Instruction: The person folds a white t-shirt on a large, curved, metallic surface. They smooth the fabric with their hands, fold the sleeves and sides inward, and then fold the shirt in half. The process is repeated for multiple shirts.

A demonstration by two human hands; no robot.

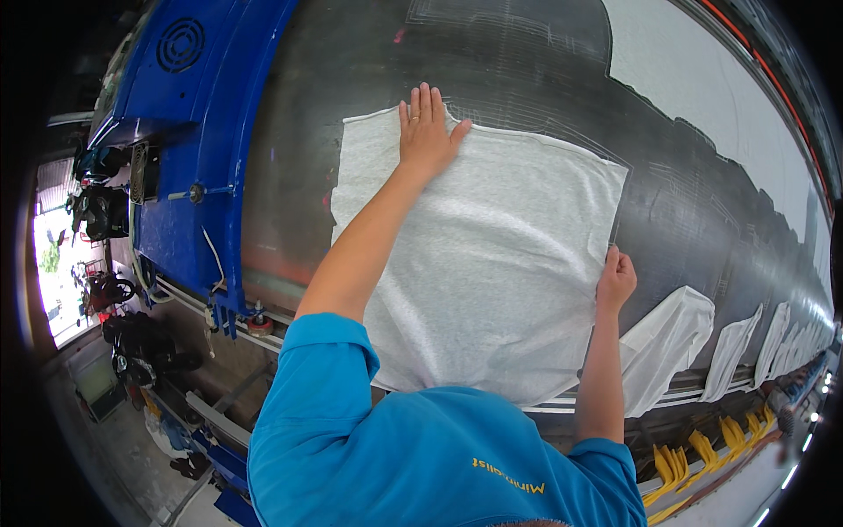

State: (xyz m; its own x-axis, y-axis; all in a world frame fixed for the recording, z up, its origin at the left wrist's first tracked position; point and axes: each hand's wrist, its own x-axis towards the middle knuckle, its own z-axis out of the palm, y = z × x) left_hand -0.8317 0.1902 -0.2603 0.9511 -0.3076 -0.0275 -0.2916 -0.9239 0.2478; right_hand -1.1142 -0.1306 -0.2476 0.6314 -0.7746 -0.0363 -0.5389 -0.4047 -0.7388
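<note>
A light grey fabric panel (492,255) lies spread over the dark table surface (299,132) in front of me, with soft wrinkles across its middle and near part. My left hand (428,136) rests flat on its far edge, fingers stretched and pointing away from me. At the panel's right edge, my right hand (617,279) is closed with the fingers curled in, pinching the fabric's side edge. The near edge of the panel hangs toward my body and is partly hidden by my blue shirt.
A blue machine housing (189,211) stands along the left end. More pale fabric pieces (672,338) lie in a row to the right along the near edge. Large light sheets (676,70) cover the far right side. Yellow items (672,465) hang below the table; motorcycles (140,347) stand at left.
</note>
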